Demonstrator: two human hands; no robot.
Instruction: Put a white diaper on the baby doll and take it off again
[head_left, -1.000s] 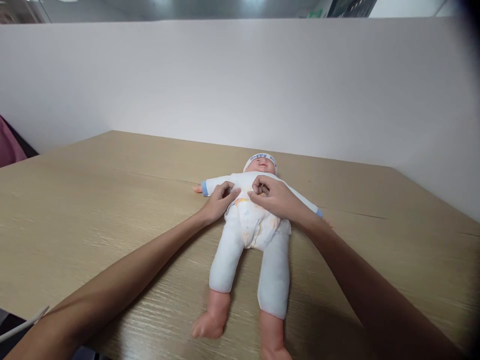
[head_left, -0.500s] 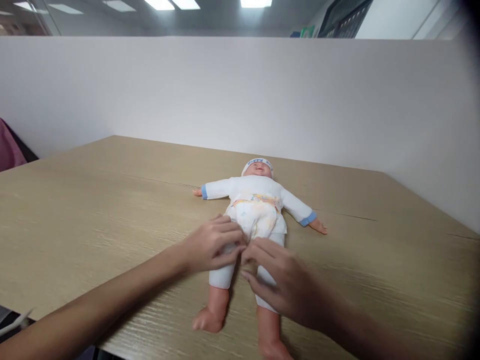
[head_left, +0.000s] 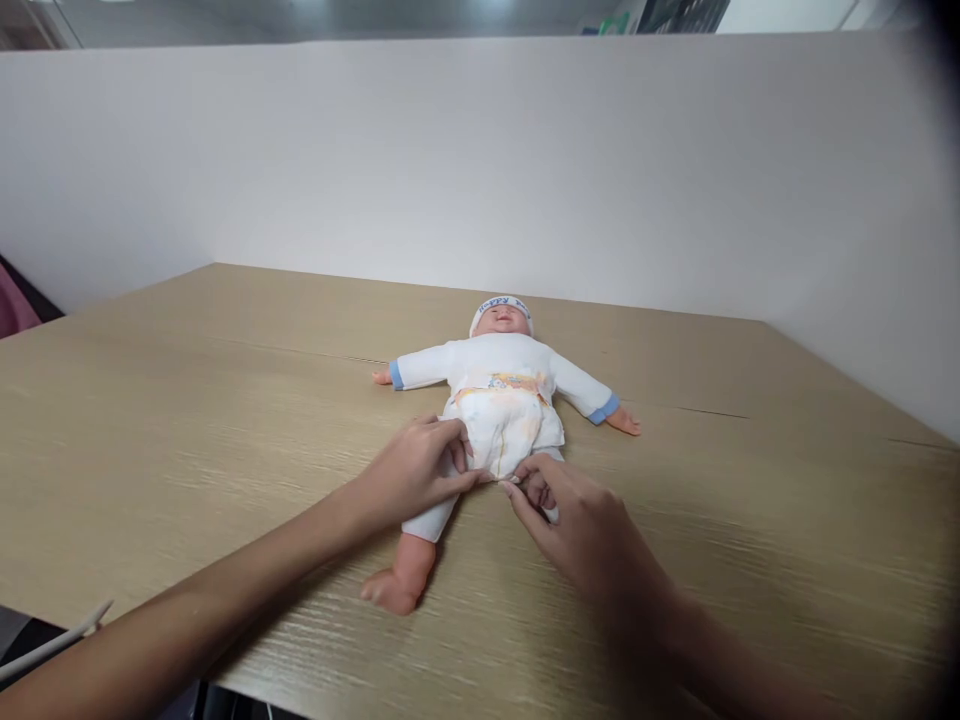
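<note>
1. The doll [head_left: 501, 352] lies on its back on the wood-grain surface [head_left: 247, 400], its head towards the partition [head_left: 480, 170] and its arms spread; the diaper [head_left: 499, 428] sits around its hips, over the white clothing.
2. The work in hand looks like straightening the diaper's lower edge between the legs – a judgement from where both hands meet.
3. The right hand [head_left: 517, 482] has its grip closed, thumb and forefinger seemingly pinching that edge.
4. The left hand [head_left: 481, 470] meets the diaper just beside it, thumb tip at the edge and fingers curled; whether its grip is closed on the material, I cannot tell.
5. The next move, I judge, calls for a light, even draw on both sides, so that the edge lies flat without dragging the waist down.
6. The right hand covers most of one doll leg; the other leg ends in a bare foot [head_left: 390, 588] in plain view.
7. The headband [head_left: 504, 303] reads "Happy", but the word after it is hard to make out.
8. A pale rod or cable [head_left: 56, 640] is cut off at the lower left – what it belongs to is unclear. The right forearm is dark and blurred.
</note>
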